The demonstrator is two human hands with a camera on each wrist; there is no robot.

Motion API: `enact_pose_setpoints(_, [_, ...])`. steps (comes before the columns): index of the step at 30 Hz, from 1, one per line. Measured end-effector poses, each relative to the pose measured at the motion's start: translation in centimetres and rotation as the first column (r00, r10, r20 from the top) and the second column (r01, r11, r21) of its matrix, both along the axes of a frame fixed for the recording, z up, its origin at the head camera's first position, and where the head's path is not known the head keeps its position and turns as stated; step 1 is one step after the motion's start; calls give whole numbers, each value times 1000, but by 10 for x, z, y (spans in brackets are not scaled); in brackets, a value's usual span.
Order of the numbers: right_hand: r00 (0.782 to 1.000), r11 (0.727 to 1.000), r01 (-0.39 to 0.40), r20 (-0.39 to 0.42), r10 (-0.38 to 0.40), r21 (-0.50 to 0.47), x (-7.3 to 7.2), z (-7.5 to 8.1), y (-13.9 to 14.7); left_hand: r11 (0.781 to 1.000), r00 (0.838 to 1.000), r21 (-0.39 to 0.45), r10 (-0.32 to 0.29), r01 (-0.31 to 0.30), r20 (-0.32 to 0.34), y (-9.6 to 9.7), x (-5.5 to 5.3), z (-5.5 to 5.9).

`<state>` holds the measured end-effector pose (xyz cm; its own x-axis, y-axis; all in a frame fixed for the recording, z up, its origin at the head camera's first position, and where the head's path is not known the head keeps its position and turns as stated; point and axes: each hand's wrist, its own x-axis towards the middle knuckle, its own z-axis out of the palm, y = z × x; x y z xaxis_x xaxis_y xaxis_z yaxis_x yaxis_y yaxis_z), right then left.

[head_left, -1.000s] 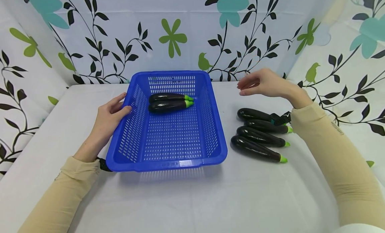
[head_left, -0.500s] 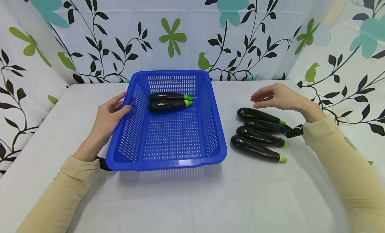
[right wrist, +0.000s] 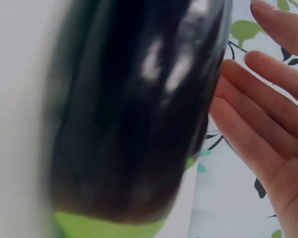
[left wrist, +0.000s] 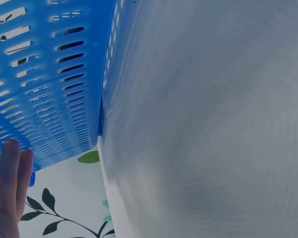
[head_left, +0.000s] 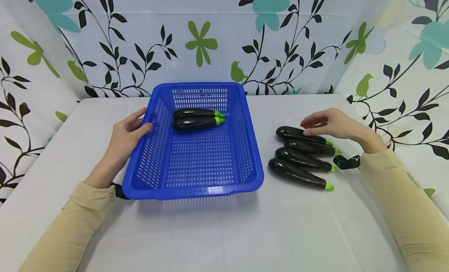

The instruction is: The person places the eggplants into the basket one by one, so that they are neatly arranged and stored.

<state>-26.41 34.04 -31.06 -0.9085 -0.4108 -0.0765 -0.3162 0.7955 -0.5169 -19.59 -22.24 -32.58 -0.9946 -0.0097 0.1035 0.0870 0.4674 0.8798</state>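
My left hand point(head_left: 121, 145) holds the left rim of a blue plastic basket point(head_left: 196, 192), thumb over the edge. In the left wrist view, its fingers point(left wrist: 7, 173) lie along the outside of the slotted wall. Two glossy dark eggplants point(head_left: 194, 124) with green stem ends lie side by side in the basket's far half. To the right, several more eggplants form a row on the table. My right hand point(head_left: 338, 126) hovers over the farthest of these eggplants point(head_left: 289, 132), fingers loosely bent, its thumb tip overlapping it in the head view. The right wrist view has the fingers spread beside a dark eggplant point(right wrist: 134, 114).
The table point(head_left: 210, 237) has a white cover. Behind and at both sides hangs a white curtain point(head_left: 217, 50) with leaves, flowers and birds. The nearest eggplant point(head_left: 298, 173) of the row lies a short way from the basket's right side.
My right hand has come down and to the right, from above the table's back edge to the farthest eggplant of the row. The left hand and the basket stay put.
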Motion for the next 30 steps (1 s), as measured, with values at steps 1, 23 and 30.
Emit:
enact_pose_setpoints(1, [1000,1000,1,4,-1,-5,1,-2,1,1000,1000,0,-1,1,-1,0,0,0])
enact_pose_setpoints(23, [997,995,-36,60,42,-98,2,-19,10,1000,1000,-16,14,-14,-4,1,3,1])
enact_pose_setpoints(30, [997,994,-46,54,51,-95,1,-23,11,1000,1000,-10,8,-8,-11,1,1,1])
